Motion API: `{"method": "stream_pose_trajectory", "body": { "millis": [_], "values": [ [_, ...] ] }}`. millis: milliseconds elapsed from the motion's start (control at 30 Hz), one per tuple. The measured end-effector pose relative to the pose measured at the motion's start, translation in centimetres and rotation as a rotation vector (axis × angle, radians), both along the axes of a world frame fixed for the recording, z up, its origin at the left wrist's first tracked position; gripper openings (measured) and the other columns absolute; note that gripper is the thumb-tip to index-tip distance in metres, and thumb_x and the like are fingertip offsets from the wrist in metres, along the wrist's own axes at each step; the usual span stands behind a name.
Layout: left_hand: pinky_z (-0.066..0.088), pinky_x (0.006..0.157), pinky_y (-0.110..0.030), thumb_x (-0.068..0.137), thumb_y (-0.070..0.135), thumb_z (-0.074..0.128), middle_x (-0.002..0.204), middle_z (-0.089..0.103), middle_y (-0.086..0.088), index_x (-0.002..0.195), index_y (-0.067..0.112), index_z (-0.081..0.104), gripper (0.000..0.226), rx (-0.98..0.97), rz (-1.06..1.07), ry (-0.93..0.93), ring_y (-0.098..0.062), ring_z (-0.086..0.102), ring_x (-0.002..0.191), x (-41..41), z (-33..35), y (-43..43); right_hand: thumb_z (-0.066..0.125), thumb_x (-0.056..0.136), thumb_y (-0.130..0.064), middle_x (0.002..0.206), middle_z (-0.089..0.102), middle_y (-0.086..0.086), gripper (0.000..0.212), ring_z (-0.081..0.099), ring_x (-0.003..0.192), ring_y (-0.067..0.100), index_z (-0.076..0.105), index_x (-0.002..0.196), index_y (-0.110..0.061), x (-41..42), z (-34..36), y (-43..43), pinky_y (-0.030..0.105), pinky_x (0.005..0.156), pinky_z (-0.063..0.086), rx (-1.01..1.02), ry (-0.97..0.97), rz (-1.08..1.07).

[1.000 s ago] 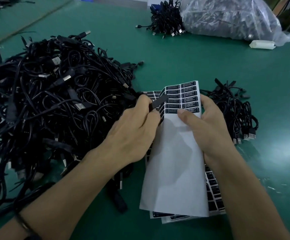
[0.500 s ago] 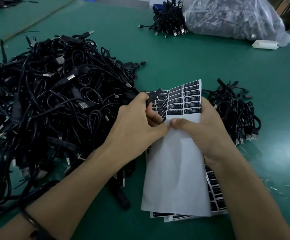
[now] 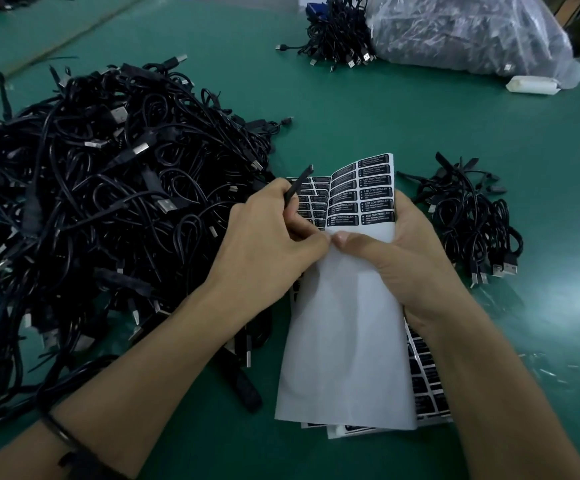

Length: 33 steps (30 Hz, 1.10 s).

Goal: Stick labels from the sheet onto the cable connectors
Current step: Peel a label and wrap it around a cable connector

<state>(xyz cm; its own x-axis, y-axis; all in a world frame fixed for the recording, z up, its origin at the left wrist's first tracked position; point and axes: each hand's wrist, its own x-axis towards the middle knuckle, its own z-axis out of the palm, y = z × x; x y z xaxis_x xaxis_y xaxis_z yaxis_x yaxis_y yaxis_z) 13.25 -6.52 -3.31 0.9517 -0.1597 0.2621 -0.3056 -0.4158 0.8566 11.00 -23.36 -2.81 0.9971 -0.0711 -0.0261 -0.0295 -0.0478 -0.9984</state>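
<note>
- Head view, closest stuff first: the label sheet (image 3: 347, 341) is mostly bare white backing at the near end. It lies over a stack of more sheets (image 3: 427, 375) on the green desk (image 3: 385, 116).
- The right hand (image 3: 410, 258) grips the sheet from its right edge, with the thumb across the front and the fingers tucked behind.
- The left hand (image 3: 268, 244) is curled around a slim black connector (image 3: 299, 183). Its thumb tip meets the right thumb right at the bottom edge of the remaining labels (image 3: 361, 192).
- The bit that matters imo: the nearest row of labels sits just beyond both thumbs, with each label's long side running left to right across the sheet.
- The connector pokes up and away to the right out of the left fist and ends over the sheet's left edge. So it's angled across the labels, not lined up with them.
- The left hand is nearer the bottom-left label, so I'd guess that thumb lifts its corner.
- Further out there's a big cable pile (image 3: 91, 202) on the left and a smaller bunch (image 3: 472, 220) past the right hand.
- At the far end there's another bundle (image 3: 337, 36) beside a plastic bag (image 3: 465, 29).
</note>
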Motion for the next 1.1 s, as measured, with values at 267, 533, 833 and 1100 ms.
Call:
{"method": "stream_pose_trajectory", "body": {
  "millis": [267,533,833,1100],
  "values": [
    [0.056,0.053,-0.052,0.077,0.015,0.07,0.073,0.069,-0.015,0.069,0.026,0.029,0.043,-0.023,0.037,0.028,-0.037,0.061,0.065,0.3,0.0,0.0,0.077,0.08,0.002,0.103,0.076,-0.001,0.048,0.074,0.091,0.016,0.06,0.12,-0.019,0.0,0.0,0.1,0.032,0.076,0.062,-0.028,-0.003,-0.031],
    [0.037,0.034,-0.012,0.081,0.001,0.063,0.065,0.061,-0.01,0.072,0.019,0.03,0.039,-0.168,0.164,0.012,-0.035,0.058,0.053,0.1,0.7,0.1,0.086,0.071,-0.022,0.115,0.057,-0.03,0.089,0.058,0.098,0.0,0.039,0.144,-0.037,-0.1,-0.1,-0.6,0.012,0.078,0.045,-0.495,0.02,-0.185],
    [0.051,0.037,-0.033,0.082,0.004,0.064,0.071,0.069,-0.016,0.073,0.019,0.03,0.038,-0.134,0.151,-0.003,-0.036,0.061,0.053,0.4,0.6,0.2,0.079,0.066,-0.053,0.117,0.032,-0.007,0.09,0.027,0.11,0.012,0.041,0.144,-0.032,-0.9,0.3,0.5,0.029,0.095,0.026,-1.073,-0.084,-0.25],
    [0.054,0.054,-0.054,0.076,0.012,0.067,0.077,0.069,-0.021,0.072,0.019,0.031,0.037,-0.066,0.167,0.003,-0.039,0.064,0.067,0.6,0.4,0.0,0.082,0.076,-0.026,0.089,0.061,0.003,0.02,0.054,0.091,0.025,0.071,0.088,-0.014,-1.0,-0.3,3.3,0.025,0.075,0.032,-0.993,-0.425,-0.233]
  ]
}}
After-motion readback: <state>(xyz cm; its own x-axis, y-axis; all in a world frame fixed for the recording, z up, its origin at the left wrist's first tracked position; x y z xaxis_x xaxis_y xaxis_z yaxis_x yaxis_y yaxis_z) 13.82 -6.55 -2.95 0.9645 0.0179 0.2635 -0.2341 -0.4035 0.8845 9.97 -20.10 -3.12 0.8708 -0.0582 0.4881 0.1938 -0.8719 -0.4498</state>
